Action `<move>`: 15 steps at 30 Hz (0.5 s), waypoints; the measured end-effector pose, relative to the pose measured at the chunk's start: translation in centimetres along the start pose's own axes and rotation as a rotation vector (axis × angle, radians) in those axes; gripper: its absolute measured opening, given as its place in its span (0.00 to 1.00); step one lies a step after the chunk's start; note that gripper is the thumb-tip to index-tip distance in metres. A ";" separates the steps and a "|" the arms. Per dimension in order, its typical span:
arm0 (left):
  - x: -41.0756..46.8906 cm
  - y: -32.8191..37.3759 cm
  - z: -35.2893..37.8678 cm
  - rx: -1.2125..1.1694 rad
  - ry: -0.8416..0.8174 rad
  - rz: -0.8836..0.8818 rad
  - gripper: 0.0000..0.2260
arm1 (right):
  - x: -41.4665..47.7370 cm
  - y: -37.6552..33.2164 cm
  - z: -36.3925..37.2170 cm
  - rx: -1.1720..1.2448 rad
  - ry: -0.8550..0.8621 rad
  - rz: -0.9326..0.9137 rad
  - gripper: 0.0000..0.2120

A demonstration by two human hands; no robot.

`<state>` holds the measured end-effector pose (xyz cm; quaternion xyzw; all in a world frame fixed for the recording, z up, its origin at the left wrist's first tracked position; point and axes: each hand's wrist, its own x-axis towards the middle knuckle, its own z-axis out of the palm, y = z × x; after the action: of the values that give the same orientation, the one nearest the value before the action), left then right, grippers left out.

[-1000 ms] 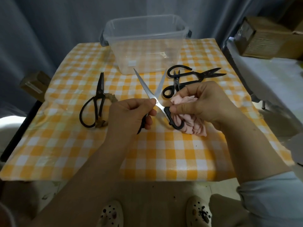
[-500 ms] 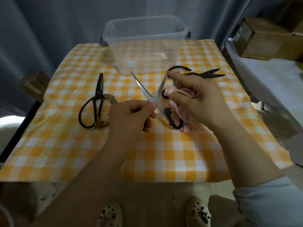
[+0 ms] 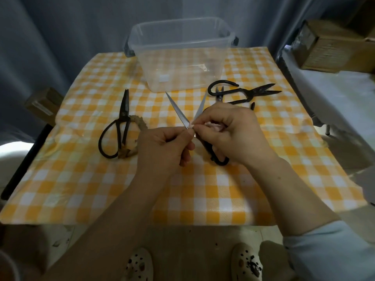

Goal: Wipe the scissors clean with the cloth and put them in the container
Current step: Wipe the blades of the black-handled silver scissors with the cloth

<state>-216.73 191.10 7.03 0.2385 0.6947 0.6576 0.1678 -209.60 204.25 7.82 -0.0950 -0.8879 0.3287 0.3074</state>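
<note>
Silver-bladed scissors (image 3: 177,110) with black handles are spread wide over the checked table, blades pointing away from me. My left hand (image 3: 162,147) grips them near the pivot and one handle. My right hand (image 3: 231,132) holds a bunched pink cloth (image 3: 213,125) and pinches it against the right blade close to the pivot; most of the cloth is hidden in the palm. The other black handle loop (image 3: 220,161) shows below my right hand. A clear plastic container (image 3: 180,55) stands at the back centre with nothing in it.
Old black scissors (image 3: 119,126) lie at the left with a frayed brown scrap (image 3: 138,122) beside them. More black scissors (image 3: 243,92) lie at the right, behind my right hand. A cardboard box (image 3: 334,47) sits on a side surface at far right.
My right hand, with the cloth, went up the right blade and has come back down to the pivot. The left hand keeps its grip.
</note>
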 end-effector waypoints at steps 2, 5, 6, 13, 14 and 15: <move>0.0 -0.1 0.1 -0.006 0.000 -0.008 0.08 | 0.1 0.2 -0.3 0.030 -0.024 0.009 0.06; 0.1 0.0 0.3 -0.024 -0.006 -0.008 0.08 | 0.0 0.5 -0.4 0.002 0.050 -0.019 0.03; 0.1 0.0 0.3 -0.032 -0.010 -0.006 0.08 | 0.0 0.5 -0.5 0.004 0.062 -0.028 0.03; -0.1 0.1 0.1 -0.043 -0.019 0.006 0.07 | -0.1 0.3 -1.8 -0.046 -0.158 0.161 0.02; 0.0 0.1 0.1 -0.051 -0.018 0.013 0.07 | -0.2 0.4 -1.7 -0.084 -0.092 0.178 0.02; 0.1 0.2 0.0 -0.062 -0.015 0.012 0.07 | -0.2 0.4 -1.7 -0.065 0.011 0.205 0.03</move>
<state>-216.75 191.18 7.20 0.2423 0.6711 0.6781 0.1762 -208.45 205.35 8.52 -0.1973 -0.8821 0.3288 0.2737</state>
